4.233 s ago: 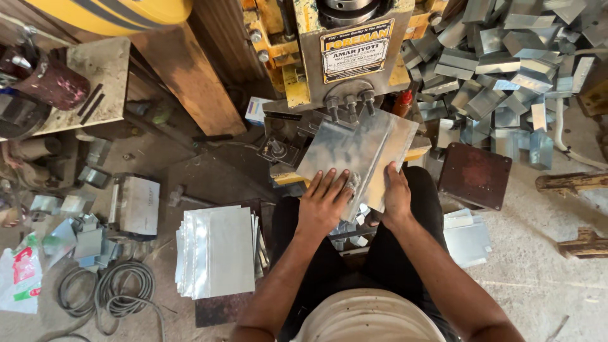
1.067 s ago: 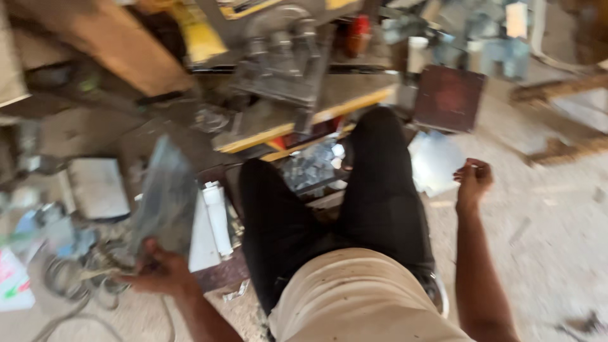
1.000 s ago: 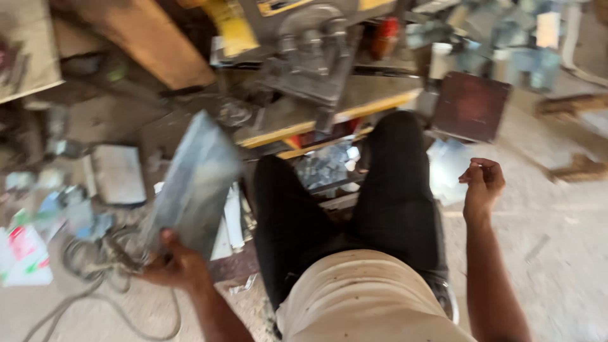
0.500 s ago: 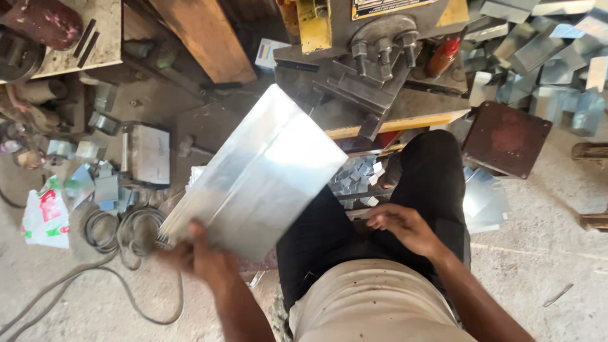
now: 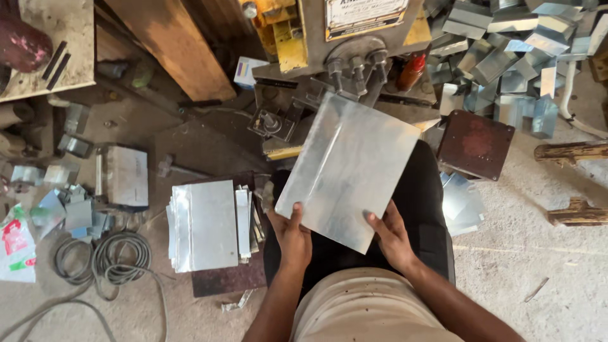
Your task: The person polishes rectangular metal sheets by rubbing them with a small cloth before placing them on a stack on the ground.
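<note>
Head view, looking straight down at a seated person's lap and a cluttered workshop floor. Both hands hold one flat rectangular sheet of shiny grey metal [image 5: 348,168] above the dark-trousered knees. The left hand [image 5: 292,235] pinches the sheet's near-left corner, thumb on top and fingers [image 5: 278,223] curled closed underneath. The right hand [image 5: 391,235] grips the near-right edge the same way, thumb lying on the upper face. Holding the sheet by its near corners keeps both hands at the end away from the machine. The sheet is tilted slightly, its far end reaching up to the bolted head of a grey and yellow metal press machine [image 5: 342,57] directly ahead.

Just left of the person's knee, a stack of similar flat metal sheets [image 5: 206,225] rests on a dark board on the floor, within easy reach of the left hand. To the upper right lies a heap of bent silver metal pieces [image 5: 513,50], well apart from the stack. A rusty brown square plate [image 5: 476,144] lies on the floor beside the right knee. Coiled grey cable [image 5: 101,256] lies on the floor at far left.
</note>
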